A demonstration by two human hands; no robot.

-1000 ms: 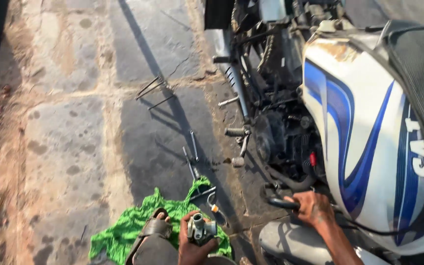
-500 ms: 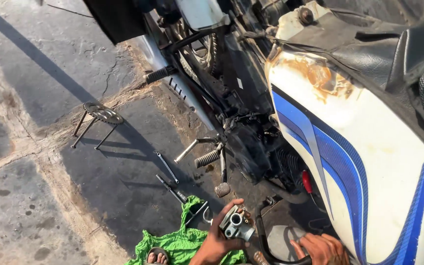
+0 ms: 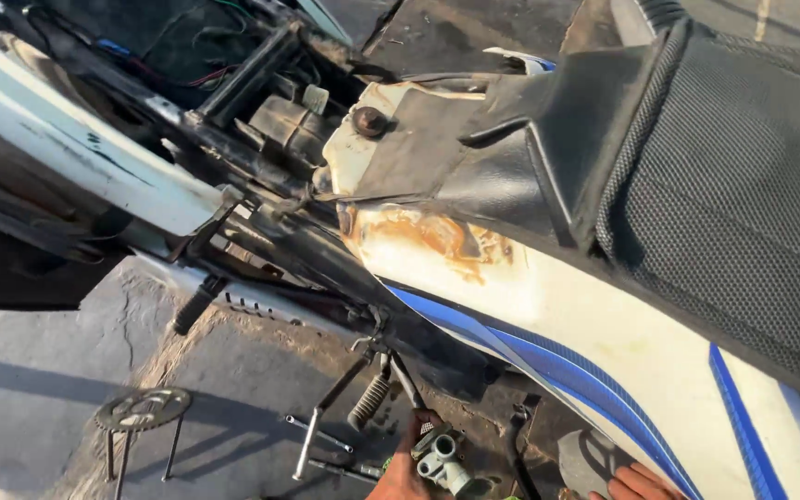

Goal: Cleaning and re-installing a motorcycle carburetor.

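the bottom edge is cutting off the left hand at the wrist, hiding how its fingers are gripping the small metal part. only the right hand's knuckles are showing there. the motorcycle's wheels are lying out of view.

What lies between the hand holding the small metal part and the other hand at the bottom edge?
In the head view, between the left hand with the metal part and the right hand: a black hose over stained ground.

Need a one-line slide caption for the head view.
Left hand holds a small metal part beside a white-and-blue motorcycle; right hand low at frame edge.
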